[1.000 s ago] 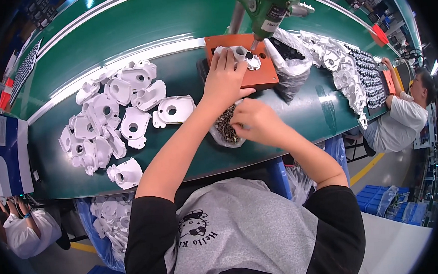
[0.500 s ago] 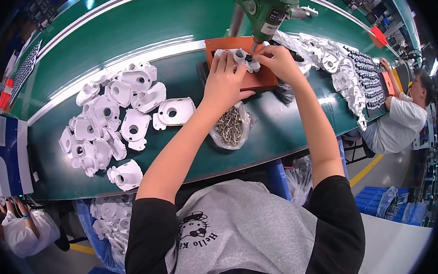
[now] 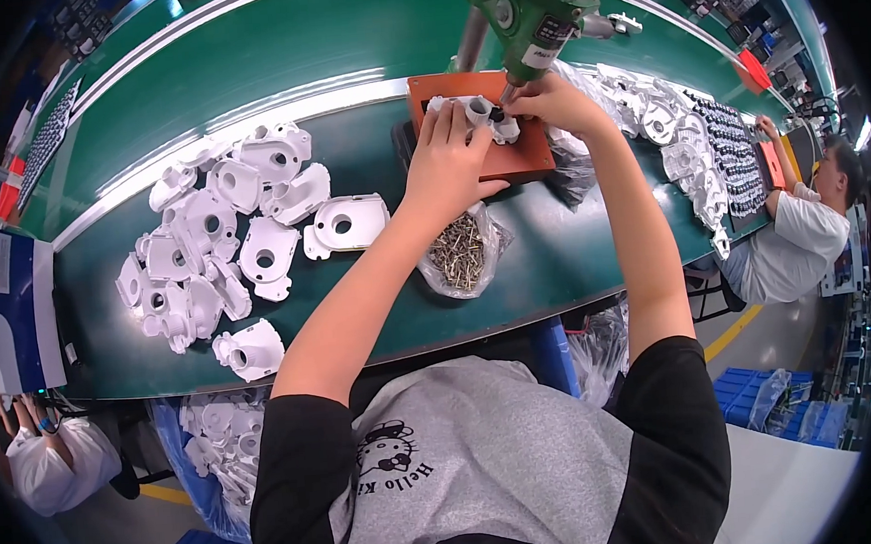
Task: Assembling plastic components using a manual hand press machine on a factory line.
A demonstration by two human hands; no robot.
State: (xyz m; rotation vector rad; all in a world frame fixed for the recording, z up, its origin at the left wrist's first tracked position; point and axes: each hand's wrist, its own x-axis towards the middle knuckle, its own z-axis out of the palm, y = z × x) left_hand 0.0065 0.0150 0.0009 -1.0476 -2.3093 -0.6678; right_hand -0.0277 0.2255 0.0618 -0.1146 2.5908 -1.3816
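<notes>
A white plastic housing (image 3: 476, 112) lies on an orange fixture plate (image 3: 528, 152) at the far middle of the green bench. My left hand (image 3: 449, 161) presses down on the housing and holds it still. My right hand (image 3: 557, 98) pinches something small at the tip of a green hanging screwdriver (image 3: 537, 11), right over the housing; the item in its fingers is too small to make out. An open clear bag of metal screws (image 3: 462, 253) sits just in front of the plate, under my left forearm.
A heap of white plastic housings (image 3: 224, 235) covers the left of the bench (image 3: 346, 108). More white parts (image 3: 666, 123) and a dark tray line the right side, where another person (image 3: 802, 230) sits. A blue-white box (image 3: 14, 308) stands at far left.
My right hand left the bag of screws and rose to the housing under the screwdriver tip. My left hand stayed on the housing.
</notes>
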